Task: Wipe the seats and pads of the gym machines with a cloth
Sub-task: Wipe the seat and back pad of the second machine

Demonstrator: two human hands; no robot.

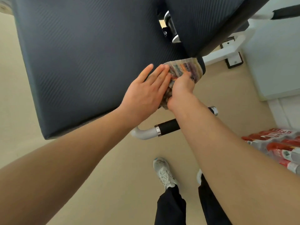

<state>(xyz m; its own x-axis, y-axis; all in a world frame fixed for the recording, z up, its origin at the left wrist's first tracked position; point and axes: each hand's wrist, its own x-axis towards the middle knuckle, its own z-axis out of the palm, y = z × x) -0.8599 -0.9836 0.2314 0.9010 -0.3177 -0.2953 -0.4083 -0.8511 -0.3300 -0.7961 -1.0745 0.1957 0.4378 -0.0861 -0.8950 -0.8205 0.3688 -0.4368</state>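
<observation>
Both hands are up at the right edge of the big dark pad (81, 62), side by side and pretty much touching. Left hand (146, 93) lies flat on the pad surface with the fingers straight and together, and the fingertips reach the edge of the cloth (185, 67). Right hand (181, 90) has its fingers curled into the cloth and bunches it against the pad's edge.

So the cloth is a striped, multicoloured thing sitting right at the pad's right-hand corner. Part of it is spread over the corner and part is scrunched under the right hand. It's a bit blurry, so I can't make out the pattern any better than that.

Pad has a fine ribbed texture and fills most of the upper left. A second pad (203, 21), same dark stuff, sits up and to the right with a gap between them where some metal hardware shows.

Below the pad edge a handle (168, 127) sticks out, a white tube with a black grip, and the right forearm crosses over it. White frame (224, 54) runs off to the right.

Down low you can see a white shoe (164, 172) and dark trousers (172, 207) on a beige floor (121, 168). A wrapped pack of bottles (279, 148) with red labels sits at the right.
</observation>
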